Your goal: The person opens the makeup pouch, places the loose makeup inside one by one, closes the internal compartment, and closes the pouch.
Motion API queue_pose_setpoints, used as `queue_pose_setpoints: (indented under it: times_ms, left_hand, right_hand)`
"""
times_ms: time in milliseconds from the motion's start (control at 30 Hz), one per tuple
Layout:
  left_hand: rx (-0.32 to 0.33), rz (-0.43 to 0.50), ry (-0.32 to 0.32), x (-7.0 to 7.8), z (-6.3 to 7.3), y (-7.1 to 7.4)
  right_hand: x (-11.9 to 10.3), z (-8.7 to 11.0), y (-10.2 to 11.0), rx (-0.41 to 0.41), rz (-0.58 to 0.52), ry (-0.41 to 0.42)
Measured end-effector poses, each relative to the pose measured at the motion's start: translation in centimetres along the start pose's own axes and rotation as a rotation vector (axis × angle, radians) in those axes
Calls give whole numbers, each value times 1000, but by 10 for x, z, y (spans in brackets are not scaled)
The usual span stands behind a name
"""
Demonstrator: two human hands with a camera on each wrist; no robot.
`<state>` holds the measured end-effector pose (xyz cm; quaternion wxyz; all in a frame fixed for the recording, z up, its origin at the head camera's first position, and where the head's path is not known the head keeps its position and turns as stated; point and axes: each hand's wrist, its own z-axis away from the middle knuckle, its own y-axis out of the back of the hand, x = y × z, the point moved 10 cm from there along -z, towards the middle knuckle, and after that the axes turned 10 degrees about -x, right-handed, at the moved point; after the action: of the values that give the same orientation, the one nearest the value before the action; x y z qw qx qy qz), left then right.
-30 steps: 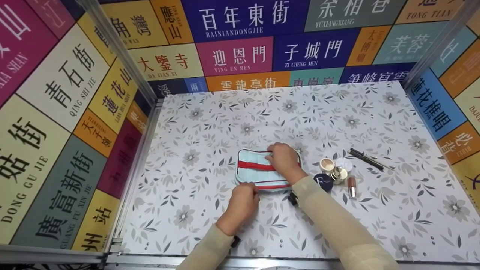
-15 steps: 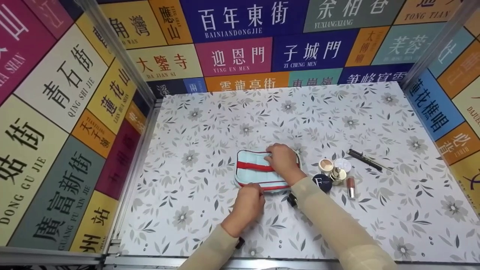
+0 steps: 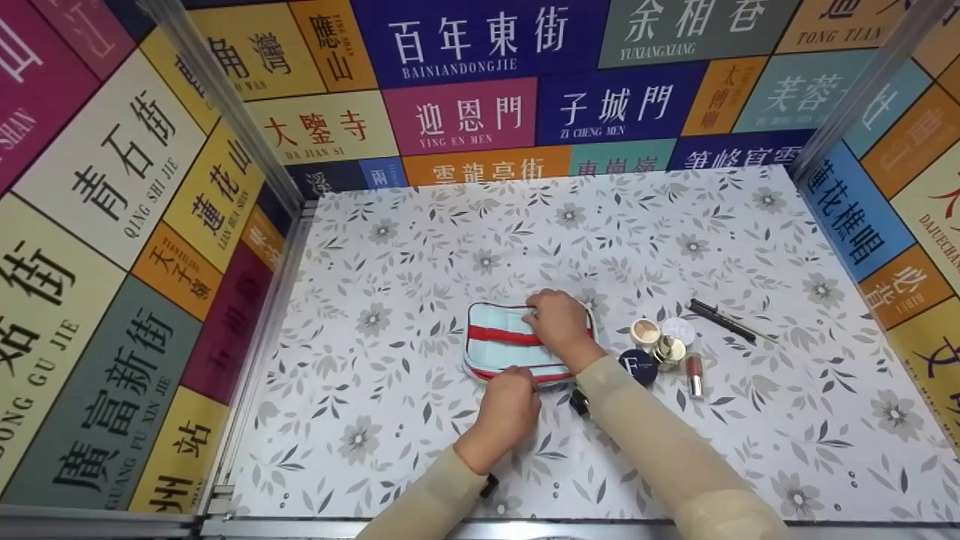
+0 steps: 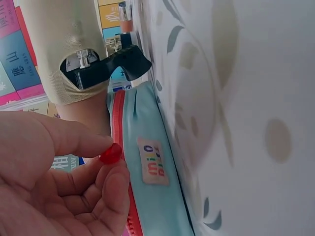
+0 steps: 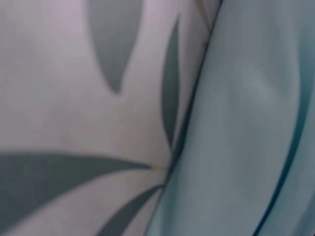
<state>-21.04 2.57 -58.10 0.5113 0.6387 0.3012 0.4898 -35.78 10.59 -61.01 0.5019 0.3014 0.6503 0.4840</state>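
Pouch [image 3: 491, 352] is laid flat on the floral tablecloth [image 3: 420, 259], near mid-table, red strap [image 3: 495, 335] across its top. Red pull tab [image 4: 111, 153] on the zip [image 4: 118, 118] is pinched between thumb and index finger of the left hand [image 3: 508, 401] at the near edge; other fingers are curled in. Pouch's right part is covered by the right hand [image 3: 559, 326], fingers bent down by the far edge; pouch appears to be gripped there, though no fingers are shown in the right wrist view.

Step in hand: zip being worked, by the look of it. Whether it is being undone or done up can't be told from this. For the next move, the tab should be drawn along the zip line with the pouch braced by the right hand; slipping of the soft fabric or a snag at the corner is the likely risk.

Containers: pouch's inside isn't shown, contents unknown. A small label [image 4: 153, 161] is fixed to its side. Just right of it, makeup is grouped: navy round case [image 3: 638, 368], lid lettered; pan [image 3: 645, 331] with divided beige tones visible; pale round case [image 3: 679, 330], contents unclear; gold-topped jar [image 3: 670, 350], contents not seen. Lip tube [image 3: 696, 375] is placed beside them, dark pencil [image 3: 727, 323] farther out.
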Motion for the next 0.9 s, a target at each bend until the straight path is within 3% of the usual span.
queue_pose_setpoints:
  times_ms: [367, 667, 900]
  left_hand:
    - [-37, -16, 8, 11, -6, -7]
    - [-26, 6, -7, 12, -7, -9]
    - [-40, 138, -13, 2, -5, -10]
  right_hand:
    - [0, 0, 1, 6, 0, -7]
    - [1, 1, 0, -1, -4, 0]
    - [2, 0, 0, -6, 18, -2]
